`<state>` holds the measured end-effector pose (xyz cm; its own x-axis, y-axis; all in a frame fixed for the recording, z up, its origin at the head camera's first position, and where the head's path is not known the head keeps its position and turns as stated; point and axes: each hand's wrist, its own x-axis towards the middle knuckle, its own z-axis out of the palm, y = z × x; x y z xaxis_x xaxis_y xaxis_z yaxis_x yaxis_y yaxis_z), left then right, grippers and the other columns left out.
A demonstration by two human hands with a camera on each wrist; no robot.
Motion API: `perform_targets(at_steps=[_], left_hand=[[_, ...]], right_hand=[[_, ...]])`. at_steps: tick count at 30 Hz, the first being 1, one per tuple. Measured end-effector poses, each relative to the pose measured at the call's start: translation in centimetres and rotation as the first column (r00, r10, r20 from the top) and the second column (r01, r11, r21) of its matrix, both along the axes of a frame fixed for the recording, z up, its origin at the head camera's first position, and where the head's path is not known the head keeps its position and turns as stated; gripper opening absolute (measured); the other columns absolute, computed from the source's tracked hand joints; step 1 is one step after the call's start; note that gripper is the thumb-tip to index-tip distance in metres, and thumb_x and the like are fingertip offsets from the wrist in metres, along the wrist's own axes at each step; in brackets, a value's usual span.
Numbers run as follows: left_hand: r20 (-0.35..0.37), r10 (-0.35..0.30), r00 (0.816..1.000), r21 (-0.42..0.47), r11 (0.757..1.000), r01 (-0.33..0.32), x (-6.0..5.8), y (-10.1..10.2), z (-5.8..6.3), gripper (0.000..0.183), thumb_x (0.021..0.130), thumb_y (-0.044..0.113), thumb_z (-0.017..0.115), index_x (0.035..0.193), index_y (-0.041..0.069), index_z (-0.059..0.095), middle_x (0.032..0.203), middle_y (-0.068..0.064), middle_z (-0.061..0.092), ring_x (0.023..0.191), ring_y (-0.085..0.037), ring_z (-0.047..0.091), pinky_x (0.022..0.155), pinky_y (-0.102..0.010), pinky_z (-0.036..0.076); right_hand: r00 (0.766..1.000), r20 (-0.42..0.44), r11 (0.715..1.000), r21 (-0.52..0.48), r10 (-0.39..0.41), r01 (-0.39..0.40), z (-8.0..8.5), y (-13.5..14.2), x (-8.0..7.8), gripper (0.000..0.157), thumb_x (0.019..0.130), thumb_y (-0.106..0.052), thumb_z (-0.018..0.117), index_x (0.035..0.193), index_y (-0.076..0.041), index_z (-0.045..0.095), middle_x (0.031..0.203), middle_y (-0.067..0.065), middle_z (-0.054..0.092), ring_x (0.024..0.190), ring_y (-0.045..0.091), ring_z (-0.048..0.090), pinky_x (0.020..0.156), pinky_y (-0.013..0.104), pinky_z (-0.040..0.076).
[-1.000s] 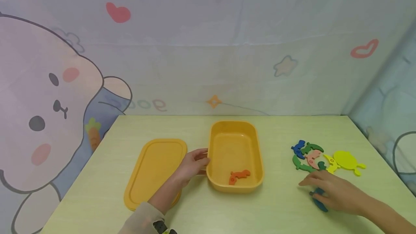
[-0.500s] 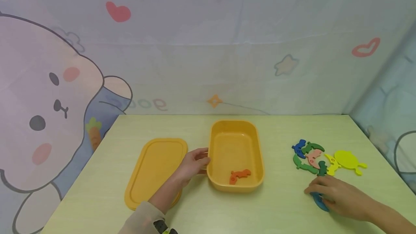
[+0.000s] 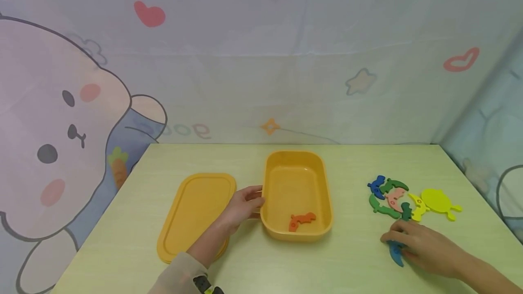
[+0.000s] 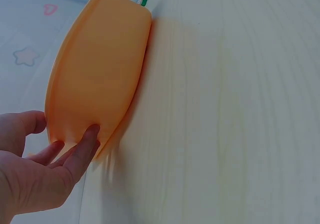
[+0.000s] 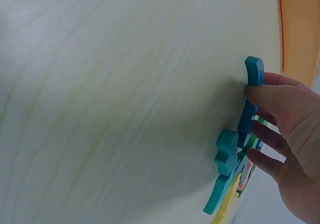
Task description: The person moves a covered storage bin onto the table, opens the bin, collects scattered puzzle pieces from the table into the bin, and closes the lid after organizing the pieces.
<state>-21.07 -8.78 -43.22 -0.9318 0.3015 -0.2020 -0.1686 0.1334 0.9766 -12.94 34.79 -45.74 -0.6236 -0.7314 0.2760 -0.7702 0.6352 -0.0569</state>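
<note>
My right hand (image 3: pixel 429 246) pinches a blue animal-shaped puzzle piece (image 3: pixel 395 255) between thumb and fingers, at the right front of the table. In the right wrist view the blue piece (image 5: pixel 249 111) stands out from the fingers, and a teal piece (image 5: pixel 220 169) is close to its lower end. My left hand (image 3: pixel 243 208) touches the left wall of a yellow-orange box (image 3: pixel 296 236). The left wrist view has extended fingers (image 4: pixel 82 154) against the box's outer wall (image 4: pixel 102 59), with the thumb at its rim. An orange puzzle piece (image 3: pixel 302 219) lies inside the box.
Right of the box, several puzzle pieces lie grouped: dark blue (image 3: pixel 376 187), green (image 3: pixel 384 208), pink (image 3: pixel 395 198), dark green (image 3: pixel 406 211) and yellow (image 3: pixel 418 208). Beside them is a bright yellow turtle-shaped piece (image 3: pixel 437 201). A yellow-orange lid (image 3: pixel 196 217) lies left of the box.
My right hand has come down onto the blue piece and now grips it, turning it slightly and shifting it left. My left hand and the box stay in place.
</note>
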Motion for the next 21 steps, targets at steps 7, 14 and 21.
perform_targets(at_steps=[7,14,21], left_hand=[[0.003,0.0,1.0,-0.003,1.0,0.0,-0.08,-0.02,-0.11,0.048,0.091,0.01,0.052,0.136,-0.002,0.04,0.13,-0.024,0.049,0.106,-0.033,0.057,0.078,-0.038,0.055],[-0.003,0.001,1.0,-0.001,1.0,-0.001,-0.06,-0.01,-0.15,0.048,0.091,0.01,0.052,0.136,-0.002,0.04,0.13,-0.024,0.049,0.105,-0.032,0.058,0.077,-0.038,0.055],[0.0,0.004,1.0,0.007,1.0,-0.004,-0.09,-0.03,-0.22,0.048,0.091,0.01,0.052,0.136,-0.002,0.039,0.131,-0.024,0.048,0.106,-0.032,0.057,0.077,-0.037,0.055]], right_hand=[[0.998,0.038,0.999,0.015,-0.052,0.051,-0.03,-0.4,0.1,0.055,0.061,-0.005,0.08,0.105,-0.031,0.06,0.094,-0.016,0.05,0.078,0.0,0.045,0.061,0.021,0.048],[0.997,0.043,0.998,-0.001,-0.068,0.068,-0.13,-0.65,0.08,0.054,0.061,-0.003,0.079,0.102,-0.031,0.058,0.089,-0.018,0.046,0.074,-0.003,0.042,0.057,0.019,0.044],[0.994,0.063,0.996,0.003,-0.086,0.086,0.08,-0.86,-0.04,0.05,0.063,-0.004,0.078,0.1,-0.031,0.057,0.087,-0.018,0.045,0.071,-0.004,0.037,0.055,0.018,0.042]])
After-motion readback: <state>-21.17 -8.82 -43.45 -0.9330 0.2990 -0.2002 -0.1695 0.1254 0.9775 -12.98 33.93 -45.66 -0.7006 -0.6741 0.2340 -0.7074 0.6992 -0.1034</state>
